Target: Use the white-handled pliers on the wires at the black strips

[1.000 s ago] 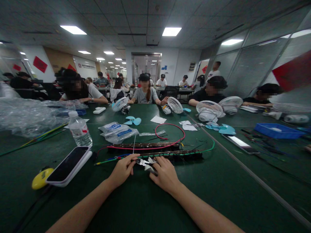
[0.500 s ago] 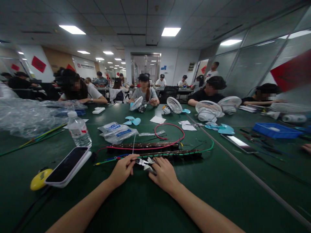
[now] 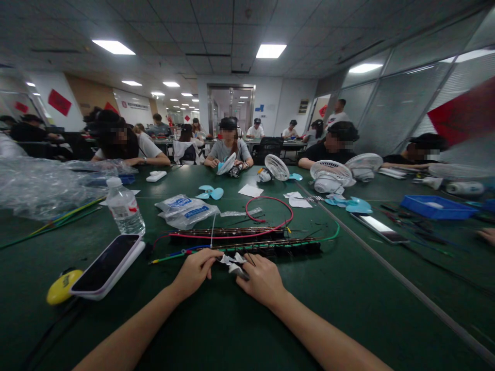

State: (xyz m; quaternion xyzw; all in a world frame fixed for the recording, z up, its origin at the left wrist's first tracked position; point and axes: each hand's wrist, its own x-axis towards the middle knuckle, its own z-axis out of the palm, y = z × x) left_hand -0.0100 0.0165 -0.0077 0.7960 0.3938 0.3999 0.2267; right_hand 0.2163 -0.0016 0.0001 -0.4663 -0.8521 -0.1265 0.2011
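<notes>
My right hand (image 3: pixel 263 278) is closed round a pliers-like tool (image 3: pixel 233 265) with two pale grey handles, its bright head pointing left. My left hand (image 3: pixel 196 270) is closed in a pinch at the tool's head; what lies between its fingertips is too small to make out. Both hands rest at the near edge of a black strip of terminals (image 3: pixel 270 249) with copper-coloured rods and a green wire (image 3: pixel 328 237) along it. A white cable tie (image 3: pixel 213 229) stands up beside the left fingers. Behind lies a second strip (image 3: pixel 232 231) with a red wire (image 3: pixel 293 216) looping over it.
On the left are a water bottle (image 3: pixel 126 208), a phone (image 3: pixel 106 265) and a yellow tape measure-like object (image 3: pixel 64 286). Plastic bags (image 3: pixel 187 211) lie behind the strips. Fan parts (image 3: pixel 331 175), another phone (image 3: pixel 379 228) and a blue tray (image 3: pixel 439 207) are farther right. Several people sit around.
My hands and the tool have barely moved. Across the table, a person has shifted their hands around a small fan, which has moved slightly right.
</notes>
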